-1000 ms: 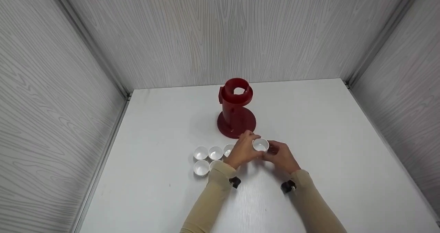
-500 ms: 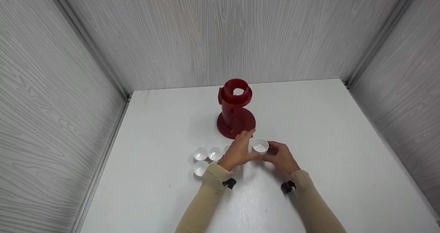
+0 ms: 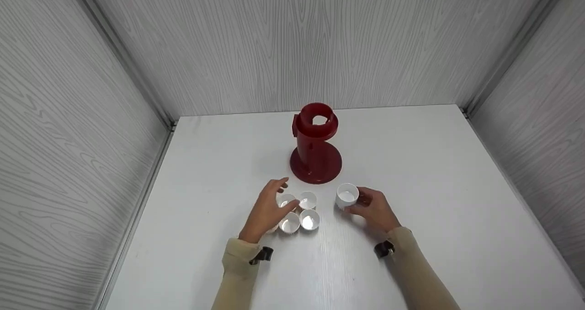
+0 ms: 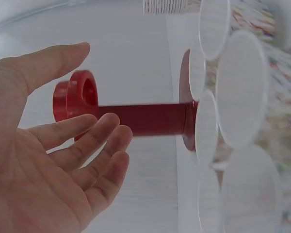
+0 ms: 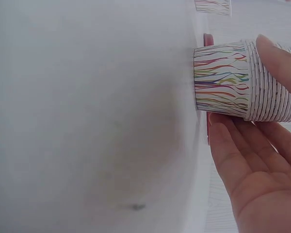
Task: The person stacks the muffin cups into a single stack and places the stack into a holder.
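My right hand (image 3: pixel 375 209) grips a stack of nested paper cups (image 5: pixel 220 80), its thumb and fingers on opposite sides. Colourful wavy stripes mark the lowest cup, with many rims piled tightly above it. From the head view the stack shows only its white top cup (image 3: pixel 347 196). My left hand (image 3: pixel 265 212) is over the left side of a group of white cups (image 3: pixel 310 220), fingers spread and loosely bent, holding nothing. It hides part of that group. In the left wrist view the palm (image 4: pixel 43 170) faces the camera, with the group's round cup mouths (image 4: pixel 242 90) to its right.
A red stand (image 3: pixel 315 159) with a ring-shaped top and a round base stands behind the cups. The white table (image 3: pixel 434 173) is enclosed by grey wood-grain panels (image 3: pixel 292 45) at the back and both sides.
My left hand has let go of the cup stack and moved left over the grouped cups, uncovering the ones on the right. My right hand stays on the stack, nearly unmoved.
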`<act>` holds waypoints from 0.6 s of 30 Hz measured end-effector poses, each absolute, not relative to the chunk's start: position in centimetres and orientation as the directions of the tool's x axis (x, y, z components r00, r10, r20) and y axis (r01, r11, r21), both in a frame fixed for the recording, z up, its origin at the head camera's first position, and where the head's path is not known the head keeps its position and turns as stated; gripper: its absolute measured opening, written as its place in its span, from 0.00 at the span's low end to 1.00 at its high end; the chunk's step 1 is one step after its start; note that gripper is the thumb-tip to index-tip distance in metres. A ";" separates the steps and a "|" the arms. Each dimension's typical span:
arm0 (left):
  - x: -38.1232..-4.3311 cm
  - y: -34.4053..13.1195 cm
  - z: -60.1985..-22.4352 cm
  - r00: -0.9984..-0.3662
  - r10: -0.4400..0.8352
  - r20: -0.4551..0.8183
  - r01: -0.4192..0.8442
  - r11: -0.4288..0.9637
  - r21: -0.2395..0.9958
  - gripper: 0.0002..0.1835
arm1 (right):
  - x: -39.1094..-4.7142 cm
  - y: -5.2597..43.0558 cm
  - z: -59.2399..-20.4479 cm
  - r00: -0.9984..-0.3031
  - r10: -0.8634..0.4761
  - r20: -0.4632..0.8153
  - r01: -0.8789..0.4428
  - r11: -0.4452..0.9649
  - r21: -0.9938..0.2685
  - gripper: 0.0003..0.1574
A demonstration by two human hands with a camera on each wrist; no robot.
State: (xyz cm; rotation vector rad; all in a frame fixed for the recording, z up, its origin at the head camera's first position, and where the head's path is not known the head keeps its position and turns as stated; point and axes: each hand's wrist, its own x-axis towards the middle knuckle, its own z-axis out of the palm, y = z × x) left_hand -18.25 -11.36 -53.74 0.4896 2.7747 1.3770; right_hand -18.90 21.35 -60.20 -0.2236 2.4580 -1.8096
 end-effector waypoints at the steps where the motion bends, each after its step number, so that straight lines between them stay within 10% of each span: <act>1: -18.0 -12.1 -54.0 -0.957 0.256 0.134 0.261 0.571 0.778 0.36 | -18.9 21.4 -60.2 -0.987 -0.162 0.020 -0.067 0.290 -0.955 0.39; 18: -14.2 -16.9 -57.8 -0.997 0.072 0.038 0.077 0.674 0.735 0.39 | -18.6 21.5 -60.5 -0.987 -0.158 0.012 -0.061 0.314 -0.947 0.38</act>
